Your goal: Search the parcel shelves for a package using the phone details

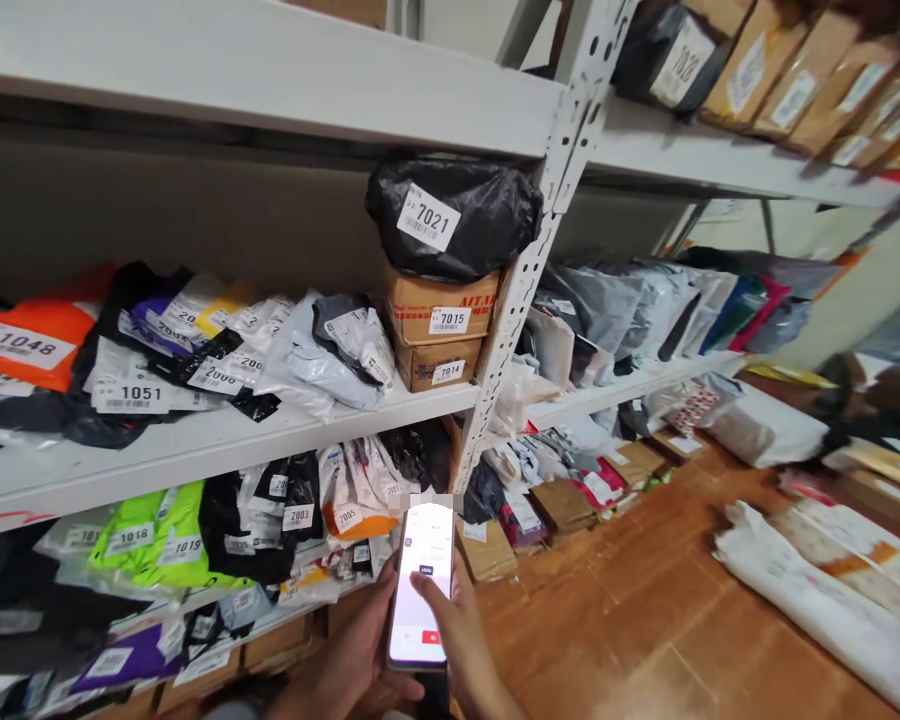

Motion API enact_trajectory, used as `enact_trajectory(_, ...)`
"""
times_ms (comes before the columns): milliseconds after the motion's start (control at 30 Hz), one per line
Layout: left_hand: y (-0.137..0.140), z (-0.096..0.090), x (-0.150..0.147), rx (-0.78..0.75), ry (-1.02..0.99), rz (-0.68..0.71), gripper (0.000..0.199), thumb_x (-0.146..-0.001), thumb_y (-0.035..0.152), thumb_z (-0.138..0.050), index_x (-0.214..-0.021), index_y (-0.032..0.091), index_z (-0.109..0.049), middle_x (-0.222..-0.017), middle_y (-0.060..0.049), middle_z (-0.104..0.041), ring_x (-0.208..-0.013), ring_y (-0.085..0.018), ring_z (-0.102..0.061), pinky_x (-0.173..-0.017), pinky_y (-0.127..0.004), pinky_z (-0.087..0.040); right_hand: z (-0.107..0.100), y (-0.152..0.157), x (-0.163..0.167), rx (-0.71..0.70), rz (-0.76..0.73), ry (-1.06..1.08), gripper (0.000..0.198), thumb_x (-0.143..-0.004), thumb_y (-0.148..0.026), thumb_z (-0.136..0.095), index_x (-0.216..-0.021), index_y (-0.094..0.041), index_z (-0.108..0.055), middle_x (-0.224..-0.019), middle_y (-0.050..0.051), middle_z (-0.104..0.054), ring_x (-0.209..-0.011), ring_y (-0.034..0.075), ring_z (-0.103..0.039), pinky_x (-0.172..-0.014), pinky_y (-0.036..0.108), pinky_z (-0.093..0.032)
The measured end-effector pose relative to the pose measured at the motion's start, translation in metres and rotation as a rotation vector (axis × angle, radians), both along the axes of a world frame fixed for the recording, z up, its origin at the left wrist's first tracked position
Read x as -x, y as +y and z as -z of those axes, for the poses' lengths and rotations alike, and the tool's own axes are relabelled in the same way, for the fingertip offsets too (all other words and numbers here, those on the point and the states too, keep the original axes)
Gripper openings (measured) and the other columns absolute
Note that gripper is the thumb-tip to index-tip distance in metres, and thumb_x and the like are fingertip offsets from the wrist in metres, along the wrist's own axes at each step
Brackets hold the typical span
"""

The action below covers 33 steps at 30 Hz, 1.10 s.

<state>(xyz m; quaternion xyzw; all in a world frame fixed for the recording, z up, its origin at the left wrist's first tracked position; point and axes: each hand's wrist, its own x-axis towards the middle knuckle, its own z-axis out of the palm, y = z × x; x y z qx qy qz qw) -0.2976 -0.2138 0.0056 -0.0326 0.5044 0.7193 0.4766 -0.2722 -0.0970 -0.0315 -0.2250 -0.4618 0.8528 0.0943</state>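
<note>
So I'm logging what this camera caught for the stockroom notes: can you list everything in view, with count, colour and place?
shelving: one rack, grey-white, several levels, left and centre
black bag 7021: one, on top of the box stack, middle shelf
cardboard boxes 7015 and 7014: two, brown, stacked
orange parcel 1048: one, far left, middle shelf
soft mailers: many, black, white, grey, middle shelf
green parcels 1018, 1019: two, bright green, lower shelf
upper boxes: several, brown, top shelf, right
floor parcels: several, white, on the wooden floor, right
phone: one, lit screen, bottom centre
left hand: grip on the phone's edge
right hand: thumb on the screen
</note>
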Motion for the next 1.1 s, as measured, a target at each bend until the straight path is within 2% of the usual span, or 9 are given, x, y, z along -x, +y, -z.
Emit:
enact_trajectory(167, -0.034, 0.005, -0.015, -0.037, -0.060, -0.011, 0.078, -0.080, 0.067, -0.046, -0.143, 0.025, -0.028, -0.129, -0.011, -0.058, -0.102, -0.026, -0.063, -0.048, -0.023, -0.053, 0.002, -0.027, -0.028, 0.065, -0.021, 0.064, 0.051, -0.070, -0.043, -0.067, -0.113, -0.020, -0.053, -0.109, 0.007, -0.071, -0.099, 0.030, -0.064, -0.084, 0.042, -0.049)
enact_trajectory(267, -0.050, 0.006, -0.023, -0.050, -0.070, -0.001, 0.087, -0.075, 0.067, -0.052, -0.145, 0.027, -0.020, -0.136, -0.011, -0.052, -0.104, -0.028, -0.062, -0.048, -0.025, -0.054, 0.003, -0.040, -0.040, -0.007, -0.025, 0.083, 0.054, -0.073, -0.046, -0.066, -0.119, -0.021, -0.051, -0.123, 0.008, -0.064, -0.113, 0.031, -0.057, -0.096, 0.045, -0.042)
enact_trajectory(400, -0.064, 0.007, -0.032, -0.026, -0.036, 0.077, 0.098, -0.072, 0.073, -0.051, -0.147, 0.028, -0.009, -0.138, -0.014, -0.051, -0.111, -0.030, -0.059, -0.060, -0.031, -0.058, 0.000, -0.057, -0.044, -0.172, 0.035, 0.046, 0.057, -0.069, -0.048, -0.073, -0.113, -0.019, -0.053, -0.112, 0.011, -0.067, -0.103, 0.031, -0.060, -0.091, 0.046, -0.043)
enact_trajectory(533, -0.072, 0.009, -0.036, -0.012, -0.017, 0.072, 0.104, -0.067, 0.075, -0.056, -0.147, 0.035, -0.002, -0.146, -0.009, -0.040, -0.118, -0.033, -0.053, -0.057, -0.032, -0.058, 0.001, -0.064, -0.048, -0.160, 0.049, 0.065, 0.048, -0.072, -0.046, -0.068, -0.110, -0.021, -0.055, -0.111, 0.009, -0.068, -0.104, 0.031, -0.059, -0.094, 0.045, -0.041)
enact_trajectory(633, -0.075, 0.006, -0.036, -0.031, -0.026, 0.075, 0.098, -0.068, 0.074, -0.056, -0.146, 0.035, -0.011, -0.149, -0.006, -0.037, -0.123, -0.035, -0.049, -0.050, -0.030, -0.058, 0.004, -0.061, -0.054, -0.095, 0.005, 0.100, 0.046, -0.072, -0.040, -0.057, -0.114, -0.022, -0.057, -0.118, 0.007, -0.066, -0.111, 0.032, -0.056, -0.097, 0.047, -0.038)
enact_trajectory(767, -0.077, 0.001, -0.037, -0.108, -0.036, 0.019, 0.085, -0.075, 0.066, -0.054, -0.145, 0.028, -0.023, -0.142, -0.009, -0.046, -0.124, -0.035, -0.048, -0.046, -0.028, -0.057, -0.001, -0.052, -0.064, -0.062, -0.064, 0.150, 0.047, -0.063, -0.032, -0.055, -0.108, -0.025, -0.065, -0.118, 0.003, -0.068, -0.118, 0.032, -0.052, -0.103, 0.046, -0.033)
enact_trajectory(933, -0.080, 0.003, -0.042, -0.249, -0.056, -0.012, 0.068, -0.081, 0.058, -0.054, -0.138, 0.027, -0.038, -0.141, -0.007, -0.048, -0.126, -0.029, -0.047, -0.068, -0.029, -0.061, -0.004, -0.052, -0.071, -0.063, -0.105, 0.154, 0.046, -0.063, -0.029, -0.059, -0.108, -0.029, -0.065, -0.117, 0.000, -0.069, -0.115, 0.031, -0.055, -0.099, 0.046, -0.036)
enact_trajectory(1000, -0.081, 0.002, -0.043, -0.246, -0.048, 0.001, 0.068, -0.081, 0.058, -0.054, -0.140, 0.028, -0.036, -0.143, -0.007, -0.045, -0.127, -0.030, -0.046, -0.064, -0.029, -0.061, -0.002, -0.055, -0.071, -0.052, -0.120, 0.153, 0.050, -0.065, -0.030, -0.062, -0.114, -0.027, -0.061, -0.119, 0.002, -0.069, -0.111, 0.032, -0.057, -0.096, 0.046, -0.038)
enact_trajectory(1100, -0.082, 0.000, -0.045, -0.205, -0.064, 0.047, 0.078, -0.080, 0.059, -0.053, -0.145, 0.031, -0.020, -0.145, -0.011, -0.042, -0.120, -0.035, -0.052, -0.046, -0.028, -0.058, -0.001, -0.058, -0.072, -0.055, -0.107, 0.163, 0.057, -0.067, -0.030, -0.066, -0.122, -0.025, -0.055, -0.120, 0.005, -0.068, -0.111, 0.031, -0.058, -0.096, 0.045, -0.039)
